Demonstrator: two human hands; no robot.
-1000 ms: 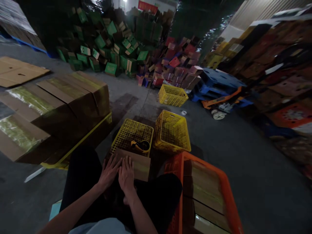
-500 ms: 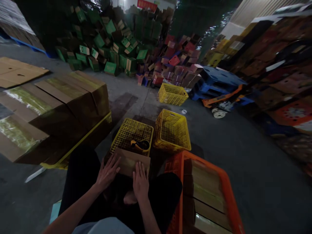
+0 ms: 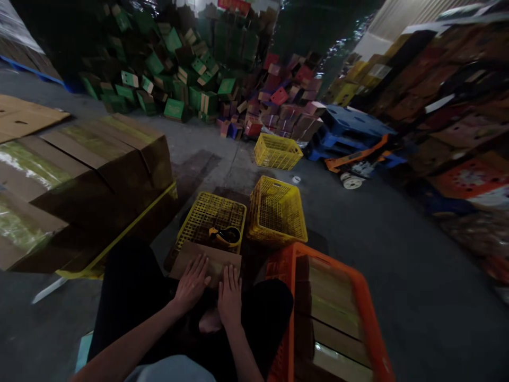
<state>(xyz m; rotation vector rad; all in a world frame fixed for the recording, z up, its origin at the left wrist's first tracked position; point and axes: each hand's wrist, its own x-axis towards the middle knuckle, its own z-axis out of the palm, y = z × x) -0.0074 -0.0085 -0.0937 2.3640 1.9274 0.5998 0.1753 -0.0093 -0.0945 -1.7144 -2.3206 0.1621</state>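
Observation:
I sit on the floor with a small brown cardboard box (image 3: 186, 255) in front of my knees. My left hand (image 3: 192, 284) lies flat on its near flap, fingers spread and open. Beside it, my right hand (image 3: 229, 296) also presses flat on the near edge of the box, fingers stretched out. Just beyond the box stands a yellow plastic crate (image 3: 210, 217) with a yellow and black tape dispenser (image 3: 225, 235) resting on it.
An orange crate (image 3: 360, 297) with flat cardboard stands at my right. Another yellow crate (image 3: 279, 209) lies tilted ahead, a third (image 3: 277, 152) farther off. Large taped cartons (image 3: 79, 164) stand at the left. Heaps of green (image 3: 175, 79) and red boxes (image 3: 286, 106) fill the back.
My left hand has slid right and nearer to the right hand on the box flap. The flap lies flatter now. The view has shifted slightly left.

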